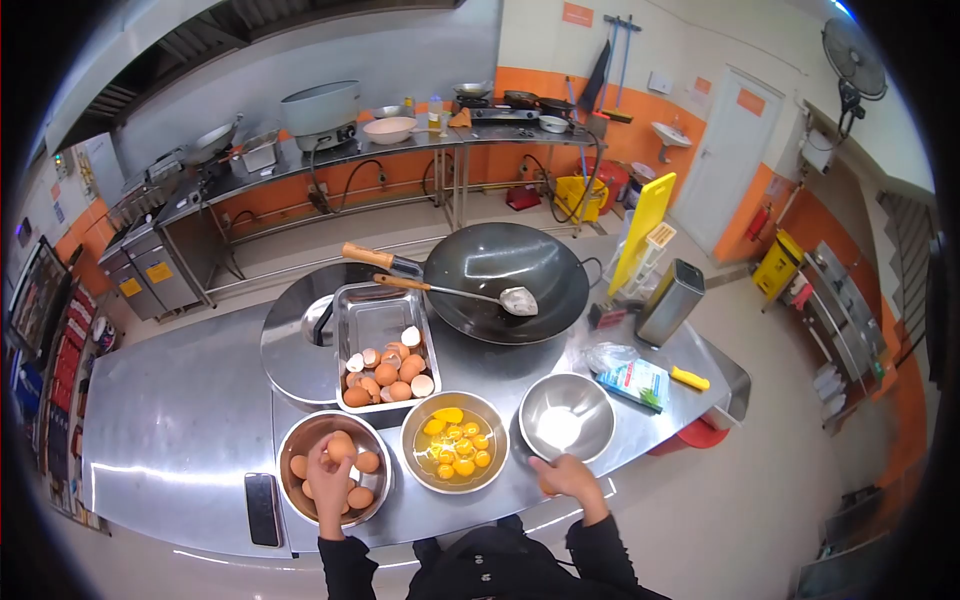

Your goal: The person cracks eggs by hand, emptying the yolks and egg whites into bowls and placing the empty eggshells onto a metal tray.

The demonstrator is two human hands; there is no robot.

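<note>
My left hand (329, 478) is closed around a brown egg (341, 446), just above a steel bowl (287, 482) of several whole eggs. To its right, another steel bowl (408, 468) holds several cracked-open eggs, their yolks (462, 447) in clear white. My right hand (568, 478) is at the table's front edge, below a shiny steel mixing bowl (540, 405). Its fingers are closed on a brown egg (548, 486), mostly hidden under the hand. Behind the bowls, a rectangular steel tray (385, 310) holds broken eggshells (390, 372).
A black wok (500, 265) with a wooden-handled spatula (518, 300) stands behind the tray. A round lid (285, 340) lies partly under the tray. A phone (263, 510) sits at left. On the right are a blue packet (635, 382), a yellow-handled tool (690, 378) and a steel container (670, 303).
</note>
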